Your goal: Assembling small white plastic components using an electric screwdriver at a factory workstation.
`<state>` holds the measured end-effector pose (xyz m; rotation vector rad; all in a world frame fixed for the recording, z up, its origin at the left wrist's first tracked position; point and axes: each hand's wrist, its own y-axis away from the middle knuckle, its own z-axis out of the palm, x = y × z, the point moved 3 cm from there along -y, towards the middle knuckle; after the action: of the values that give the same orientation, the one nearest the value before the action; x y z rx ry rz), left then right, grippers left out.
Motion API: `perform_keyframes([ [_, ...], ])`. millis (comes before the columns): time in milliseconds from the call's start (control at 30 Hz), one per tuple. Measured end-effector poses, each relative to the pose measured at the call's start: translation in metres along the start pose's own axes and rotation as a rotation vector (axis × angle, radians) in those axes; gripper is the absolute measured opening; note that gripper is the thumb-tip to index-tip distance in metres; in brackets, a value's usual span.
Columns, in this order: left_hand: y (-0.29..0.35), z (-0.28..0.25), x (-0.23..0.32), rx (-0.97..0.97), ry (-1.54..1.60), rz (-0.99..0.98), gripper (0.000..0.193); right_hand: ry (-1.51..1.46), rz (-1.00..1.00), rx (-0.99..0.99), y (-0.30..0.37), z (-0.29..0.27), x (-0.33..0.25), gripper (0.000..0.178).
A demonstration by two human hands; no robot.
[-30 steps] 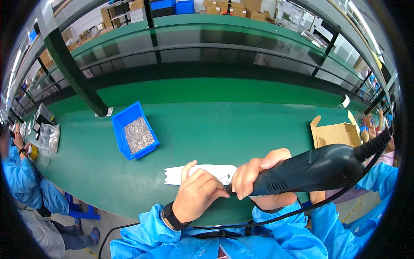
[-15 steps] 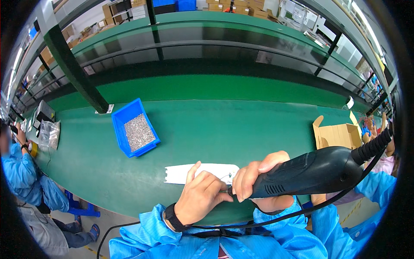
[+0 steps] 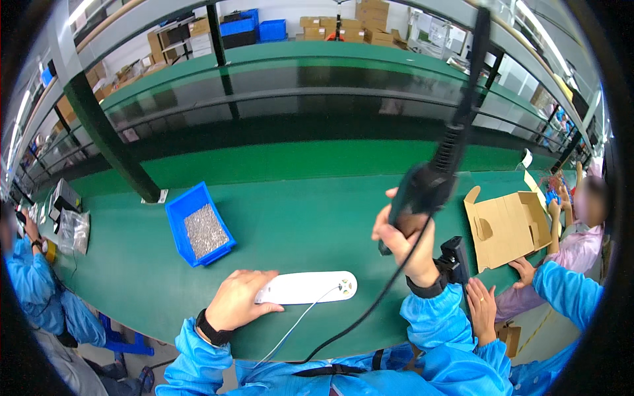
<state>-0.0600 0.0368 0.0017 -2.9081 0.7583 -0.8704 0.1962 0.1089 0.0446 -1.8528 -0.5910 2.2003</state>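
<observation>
My left hand (image 3: 239, 298) grips the left end of a white oblong panel (image 3: 300, 288), thumb at the near edge and fingers at the far edge. The panel lies on the green table, its right end rounded. A thin pale cable (image 3: 297, 323) runs from a round spot with small holes near that end toward my body. In my right hand (image 3: 411, 247), raised to the right of the panel, is a black corded power screwdriver (image 3: 422, 185). Its cord end points up and away; its lower end is apart from the panel. The bit cannot be made out.
A blue bin (image 3: 175, 214) of small metal screws stands at the left. Rightward lie an open cardboard box (image 3: 498, 231) and a black object (image 3: 456, 254) beside my wrist. Another person's hand (image 3: 482, 303) rests close to my right forearm. The screwdriver's cord (image 3: 376, 303) hangs across the table edge.
My right hand has swung the screwdriver from lying level to upright, away from my body. My left hand has left the screwdriver's tip and taken hold of the panel's left end. The view has tilted.
</observation>
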Motion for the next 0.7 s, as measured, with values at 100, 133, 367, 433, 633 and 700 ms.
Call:
perform_keyframes([
  [100,0.000,0.001,-0.001,0.006,-0.012,0.029,0.052,0.239,-0.036,-0.030,-0.014,-0.004,0.009,0.045],
  [133,-0.001,0.002,-0.001,-0.006,-0.006,0.032,0.052,0.359,-0.060,-0.054,-0.019,-0.007,0.009,0.056],
  [367,-0.002,0.012,0.010,0.007,-0.002,0.130,0.049,0.816,-0.115,-0.319,0.046,-0.009,0.029,0.074],
  [433,-0.003,0.014,0.015,0.000,-0.011,0.126,0.049,0.744,-0.073,-0.506,0.076,0.006,0.023,0.072],
  [633,-0.008,0.018,0.039,-0.025,0.183,0.226,0.053,0.879,-0.066,-0.590,0.104,-0.014,0.012,0.059],
  [700,-0.009,0.013,0.037,0.055,0.214,0.256,0.051,0.907,0.011,-0.574,0.103,-0.040,-0.002,0.057],
])
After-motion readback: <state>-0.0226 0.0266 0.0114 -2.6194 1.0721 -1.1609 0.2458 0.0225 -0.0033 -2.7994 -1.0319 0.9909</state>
